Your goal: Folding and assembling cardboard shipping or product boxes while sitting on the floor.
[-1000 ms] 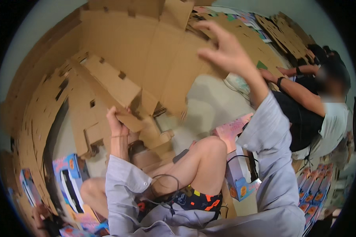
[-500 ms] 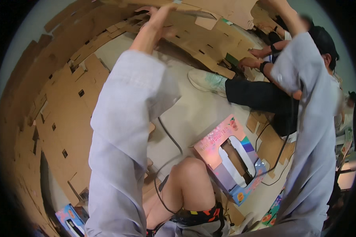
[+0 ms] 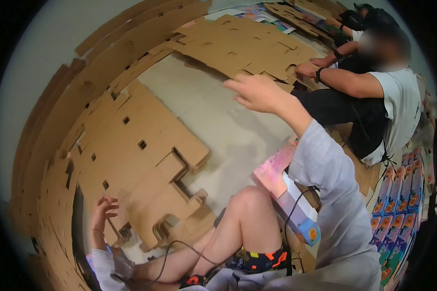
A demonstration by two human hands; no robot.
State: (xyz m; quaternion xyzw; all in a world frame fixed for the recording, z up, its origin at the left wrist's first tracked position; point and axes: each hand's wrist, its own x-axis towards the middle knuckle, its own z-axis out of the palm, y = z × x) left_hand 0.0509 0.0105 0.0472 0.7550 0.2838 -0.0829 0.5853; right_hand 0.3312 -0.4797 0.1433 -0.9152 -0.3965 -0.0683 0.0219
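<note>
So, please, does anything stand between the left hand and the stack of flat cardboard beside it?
Nothing visible stands between the left hand and the cardboard stack; whether they touch is unclear. The bent knee is farther right, outside that gap.

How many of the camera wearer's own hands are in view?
2. The left hand is at lower left, by the cardboard stack; the right hand is raised at upper centre. Neither is hidden.
</note>
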